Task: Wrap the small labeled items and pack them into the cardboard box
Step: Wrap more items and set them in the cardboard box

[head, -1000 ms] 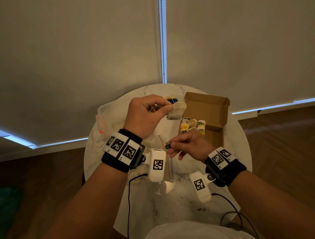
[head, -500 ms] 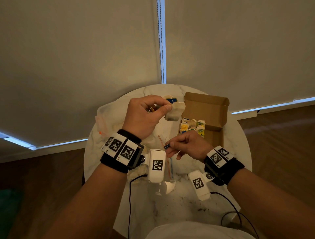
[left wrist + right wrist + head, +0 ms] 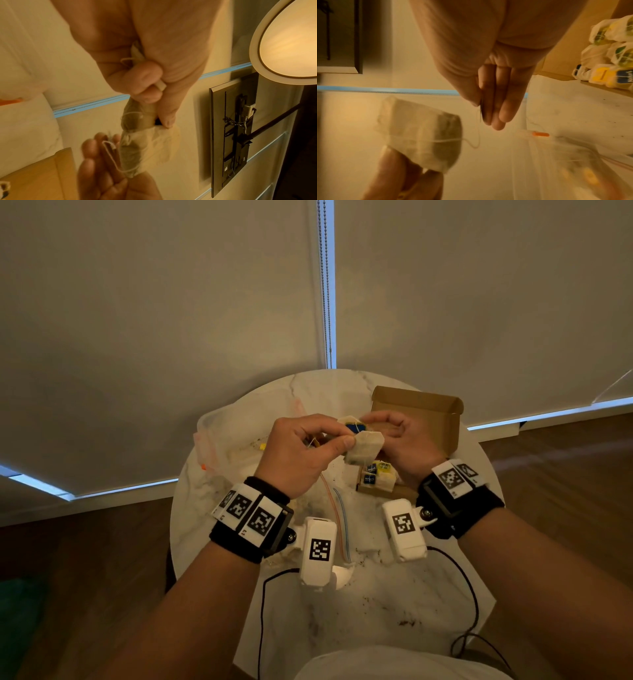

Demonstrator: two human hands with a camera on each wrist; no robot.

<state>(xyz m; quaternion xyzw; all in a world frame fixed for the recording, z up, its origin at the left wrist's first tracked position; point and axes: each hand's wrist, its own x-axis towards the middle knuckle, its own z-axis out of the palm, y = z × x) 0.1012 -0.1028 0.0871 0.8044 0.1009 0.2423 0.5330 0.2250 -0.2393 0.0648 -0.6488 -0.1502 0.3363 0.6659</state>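
Over a round marble table (image 3: pixel 239 594) by drawn blinds, the left hand (image 3: pixel 298 453) pinches a tea bag (image 3: pixel 364 447) just left of the box (image 3: pixel 442 419), holding it clear so the right hand (image 3: pixel 407 440), fingers nipping its string (image 3: pixel 111 154), can apparently wind it

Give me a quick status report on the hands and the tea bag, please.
Left hand pinches tea bag. Right hand pinches its string. Cardboard box open, part-filled. Nothing obstructing.
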